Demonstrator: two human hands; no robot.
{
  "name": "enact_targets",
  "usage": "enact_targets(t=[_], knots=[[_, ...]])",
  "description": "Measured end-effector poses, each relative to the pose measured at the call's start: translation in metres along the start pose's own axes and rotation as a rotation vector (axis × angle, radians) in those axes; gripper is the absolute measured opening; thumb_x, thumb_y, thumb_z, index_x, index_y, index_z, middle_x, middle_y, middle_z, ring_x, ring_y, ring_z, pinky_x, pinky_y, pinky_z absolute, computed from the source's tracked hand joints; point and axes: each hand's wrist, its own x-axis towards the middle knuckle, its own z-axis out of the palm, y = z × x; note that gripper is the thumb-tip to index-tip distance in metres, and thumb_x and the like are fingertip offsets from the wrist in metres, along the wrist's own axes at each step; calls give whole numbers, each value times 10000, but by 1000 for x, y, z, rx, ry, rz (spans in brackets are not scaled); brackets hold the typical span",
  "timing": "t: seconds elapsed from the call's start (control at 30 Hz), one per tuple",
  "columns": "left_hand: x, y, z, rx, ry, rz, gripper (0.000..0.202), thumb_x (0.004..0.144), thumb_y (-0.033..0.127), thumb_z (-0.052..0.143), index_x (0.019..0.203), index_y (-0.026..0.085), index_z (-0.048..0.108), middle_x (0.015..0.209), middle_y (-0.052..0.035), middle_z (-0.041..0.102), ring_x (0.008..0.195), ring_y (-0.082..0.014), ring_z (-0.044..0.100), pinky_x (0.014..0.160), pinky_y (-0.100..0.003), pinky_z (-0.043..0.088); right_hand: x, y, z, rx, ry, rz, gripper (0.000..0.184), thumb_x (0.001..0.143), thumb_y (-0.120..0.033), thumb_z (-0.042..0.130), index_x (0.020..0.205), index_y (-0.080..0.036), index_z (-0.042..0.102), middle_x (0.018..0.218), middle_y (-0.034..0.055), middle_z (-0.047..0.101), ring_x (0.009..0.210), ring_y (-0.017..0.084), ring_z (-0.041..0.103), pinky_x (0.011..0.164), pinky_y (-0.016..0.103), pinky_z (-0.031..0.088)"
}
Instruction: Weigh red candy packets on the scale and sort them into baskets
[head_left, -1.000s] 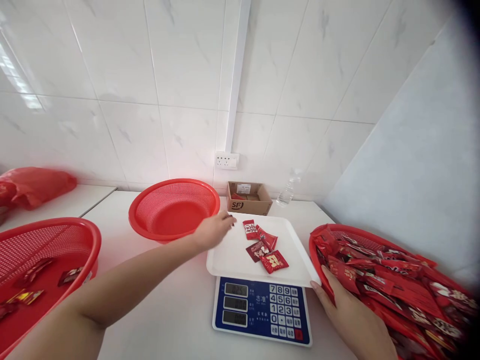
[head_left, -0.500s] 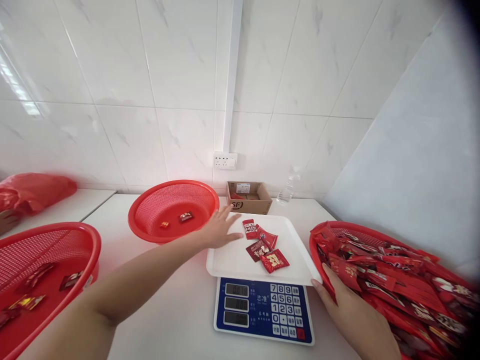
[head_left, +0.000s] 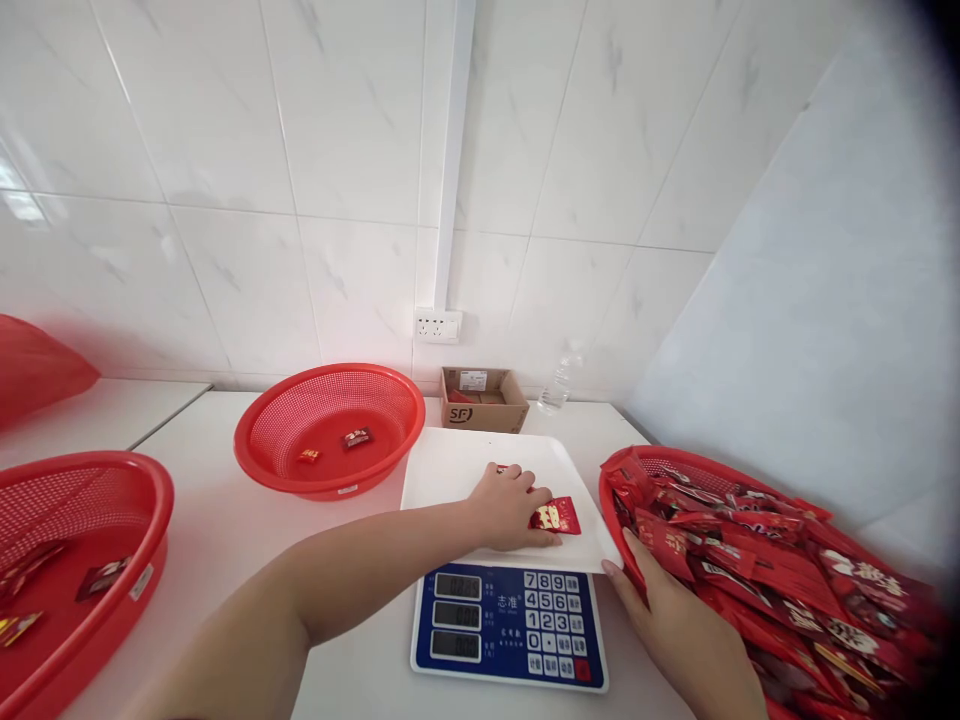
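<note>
My left hand (head_left: 514,508) lies on the white tray (head_left: 442,465) of the scale. Its fingers are curled over several small red snack packets, mostly hidden beneath them. One red packet with gold print (head_left: 556,516) shows beside the fingers. At the right, my right hand (head_left: 679,625) grips the near-left rim of a red basket (head_left: 609,500). Its thumb is outside, close to the tray's front right corner, and its fingers are on the inner side. Red snack packets (head_left: 780,570) fill that basket.
The scale's blue keypad panel (head_left: 510,630) faces me. Two red baskets, one behind (head_left: 405,385) and one at left (head_left: 161,530), hold a few packets. A cardboard box (head_left: 491,417) and a clear bottle (head_left: 556,385) stand by the wall. A red bag (head_left: 41,370) lies far left.
My left hand has moved right and down from the tray's left side onto the packets, its spread fingers now curled. My right hand stays at the basket rim. The view has shifted slightly.
</note>
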Motion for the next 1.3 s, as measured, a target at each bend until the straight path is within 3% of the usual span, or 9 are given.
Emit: enact_targets(t=[0.17, 0.43, 0.57, 0.73, 0.9, 0.97, 1.07, 1.23, 1.3], knots=[[4, -14, -4, -20, 22, -55, 455, 838, 562, 474, 1130, 218, 529, 1099, -130, 621, 1034, -304, 570, 767, -401, 458, 1, 2, 1, 18, -6, 3, 678, 884, -553, 141, 1389, -187, 409, 1125, 133, 669, 928, 295, 666, 740, 434, 523], [-4, -33, -11, -149, 150, -277, 311, 854, 485, 481, 1031, 233, 523, 935, -43, 690, 820, -226, 657, 626, -290, 458, 2, 1, 3, 27, -17, 3, 679, 885, -537, 131, 1396, -177, 396, 1173, 126, 647, 968, 300, 651, 766, 434, 519], [-30, -60, -35, -173, 238, -409, 312, 879, 463, 447, 1104, 252, 489, 949, -19, 695, 825, -194, 662, 623, -253, 454, 4, 5, 5, 38, 13, -14, 646, 880, -542, 178, 1380, -213, 421, 1139, 114, 666, 940, 292, 664, 722, 422, 537], [-82, -116, -73, -89, 319, -611, 365, 912, 424, 371, 1224, 244, 429, 1048, -62, 666, 889, -231, 652, 655, -289, 455, 5, 7, 8, 41, 21, -49, 655, 894, -526, 137, 1412, -202, 374, 1172, 114, 649, 985, 292, 650, 750, 433, 535], [-121, -150, -83, -4, 251, -741, 466, 882, 397, 422, 1307, 209, 393, 1134, -127, 614, 898, -273, 644, 632, -322, 466, 5, 8, 11, 53, 9, -44, 676, 896, -524, 122, 1409, -166, 376, 1104, 129, 678, 929, 305, 666, 736, 446, 532], [-121, -148, -81, 20, 213, -733, 461, 873, 410, 443, 1282, 196, 440, 1137, -141, 604, 945, -289, 629, 663, -336, 476, 6, 9, 12, 55, 35, -59, 669, 896, -528, 138, 1407, -172, 380, 1072, 128, 691, 897, 306, 674, 716, 446, 533], [-102, -126, -74, 39, 192, -628, 388, 907, 402, 387, 1205, 193, 522, 1185, -137, 580, 1091, -303, 561, 762, -370, 480, 6, 9, 12, 47, 45, -63, 662, 894, -527, 151, 1402, -176, 389, 1069, 132, 691, 869, 305, 680, 692, 439, 534], [-50, -63, -51, -10, 92, -239, 486, 903, 479, 430, 1327, 242, 439, 1392, -78, 464, 1262, -221, 437, 992, -329, 390, 6, 8, 7, 62, 10, -47, 654, 884, -543, 181, 1391, -200, 413, 1094, 126, 684, 893, 295, 677, 711, 429, 536], [-31, -41, -37, -24, 36, -98, 545, 876, 516, 474, 1357, 267, 416, 1438, -79, 416, 1309, -238, 384, 1030, -342, 353, 6, 9, 8, 74, 10, -44, 662, 880, -554, 189, 1383, -195, 425, 1105, 127, 679, 915, 297, 672, 731, 432, 532]])
